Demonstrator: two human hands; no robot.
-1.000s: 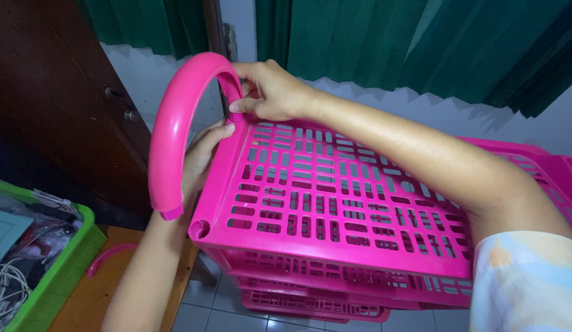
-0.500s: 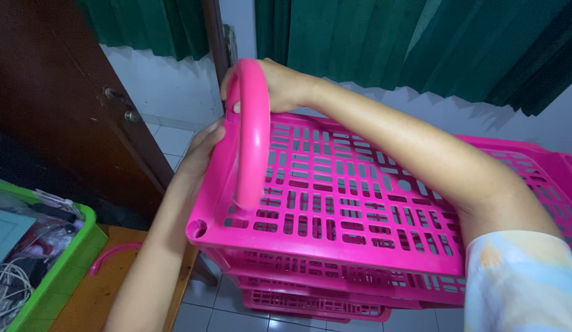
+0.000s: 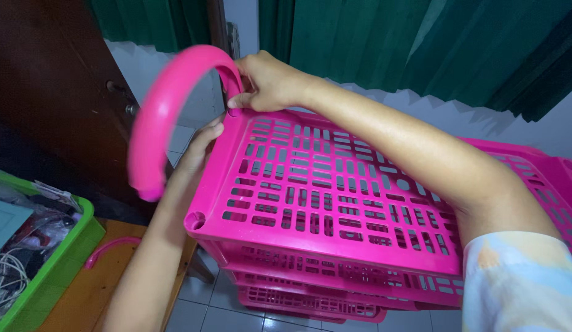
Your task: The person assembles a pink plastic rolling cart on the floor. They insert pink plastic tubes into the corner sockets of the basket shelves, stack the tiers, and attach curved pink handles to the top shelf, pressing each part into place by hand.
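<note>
Pink arched handle (image 3: 169,107), right hand (image 3: 267,83) fingers pinching its end at pink rack (image 3: 335,203) corner, left hand (image 3: 200,144) fingers unclear, green bin (image 3: 58,258) nearby

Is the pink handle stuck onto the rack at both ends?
No. The handle has its far end at the rack corner under the right hand; its near end hangs free.

A curved pink handle (image 3: 169,117) arched at the upper left of the frame, one end at the far corner of a slotted pink tray (image 3: 323,197) that filled the centre.
</note>
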